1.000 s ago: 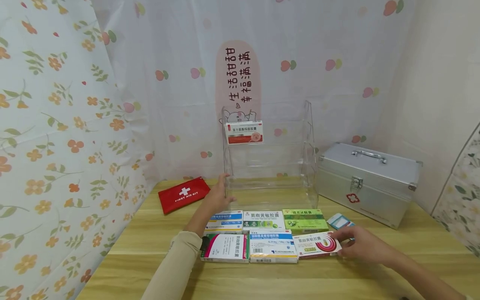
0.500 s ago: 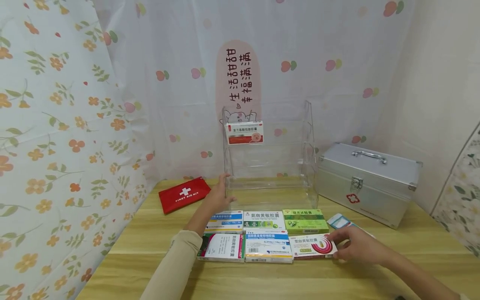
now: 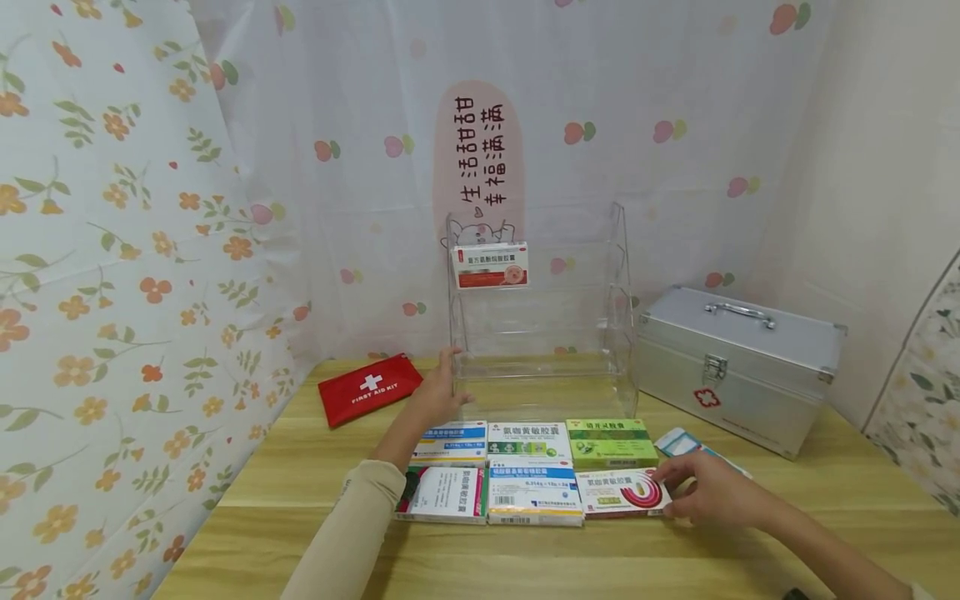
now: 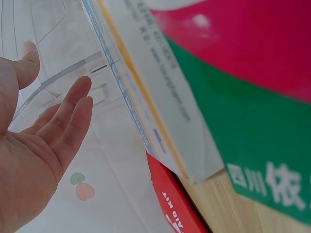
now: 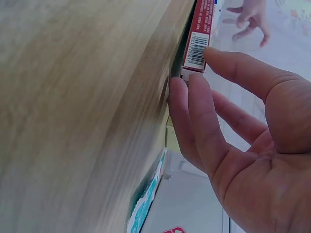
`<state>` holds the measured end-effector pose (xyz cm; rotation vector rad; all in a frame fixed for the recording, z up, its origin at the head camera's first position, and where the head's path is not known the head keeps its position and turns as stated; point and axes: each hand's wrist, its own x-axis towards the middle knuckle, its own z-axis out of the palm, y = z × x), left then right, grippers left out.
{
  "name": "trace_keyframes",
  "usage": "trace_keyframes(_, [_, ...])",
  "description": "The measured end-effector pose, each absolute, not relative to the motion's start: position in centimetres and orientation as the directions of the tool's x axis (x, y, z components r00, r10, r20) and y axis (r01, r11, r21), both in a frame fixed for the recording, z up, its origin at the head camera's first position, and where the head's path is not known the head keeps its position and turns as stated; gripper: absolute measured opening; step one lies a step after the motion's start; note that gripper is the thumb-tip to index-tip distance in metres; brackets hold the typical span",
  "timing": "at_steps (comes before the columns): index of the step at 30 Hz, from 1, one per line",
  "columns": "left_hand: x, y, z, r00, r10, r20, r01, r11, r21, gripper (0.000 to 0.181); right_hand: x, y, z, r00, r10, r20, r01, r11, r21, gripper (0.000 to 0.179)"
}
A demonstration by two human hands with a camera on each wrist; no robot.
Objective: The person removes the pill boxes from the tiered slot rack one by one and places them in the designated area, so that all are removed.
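In the head view my right hand (image 3: pixel 708 492) grips the right end of a red-and-white medicine box (image 3: pixel 618 493). The right wrist view shows the thumb at its barcode side, with curved fingers around the corner. My left hand (image 3: pixel 435 398) is at the lower left side of a clear tiered display rack (image 3: pixel 543 367), fingers relaxed and spread. Left of the red-and-white box lie a blue-and-white box (image 3: pixel 534 492) and a white, pink and green box (image 3: pixel 448 493). Behind them are another blue-and-white box (image 3: pixel 459 442), a white-and-green box (image 3: pixel 527 440) and a green box (image 3: pixel 611 442).
One red-and-white box (image 3: pixel 491 267) stands high at the rack's left. A red first aid pouch (image 3: pixel 370 389) lies at the left and a silver case (image 3: pixel 738 367) stands at the right. Behind my right hand is a blue-and-white packet (image 3: pixel 678 442), partly hidden.
The front row of boxes has slid slightly left, and the red-and-white box has straightened against the blue-and-white one. My right hand moved left with it; my left hand stayed at the rack.
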<state>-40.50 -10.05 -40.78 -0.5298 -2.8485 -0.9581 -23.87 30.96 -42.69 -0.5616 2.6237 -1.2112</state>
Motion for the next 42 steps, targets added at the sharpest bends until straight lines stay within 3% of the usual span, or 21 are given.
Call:
trace_keyframes(16, [-40.7, -10.2, -40.5, -0.939, 0.283, 0.197, 0.344, 0.742, 0.576, 0.086, -24.2, 30.7, -42.3, -0.917, -0.396, -0.051, -0.213, 0.594, -0.775, 0.044])
trace_keyframes(27, [-40.7, -10.3, -40.6, -0.931, 0.307, 0.199, 0.365, 0.728, 0.581, 0.085, -24.9, 31.2, -42.0, -0.917, -0.399, -0.008, -0.257, 0.604, -0.754, 0.041])
trace_keyframes(37, [-40.8, -10.1, -40.9, -0.919, 0.316, 0.234, 0.393, 0.733, 0.555, 0.087, -25.7, 30.0, -41.9, -0.965, -0.229, 0.126, -0.242, 0.601, -0.762, 0.031])
trace_keyframes(42, [-40.7, -10.0, -41.0, -0.926, 0.302, 0.225, 0.377, 0.739, 0.558, 0.087, -26.2, 28.9, -41.4, -0.961, -0.209, 0.179, -0.27, 0.589, -0.761, 0.029])
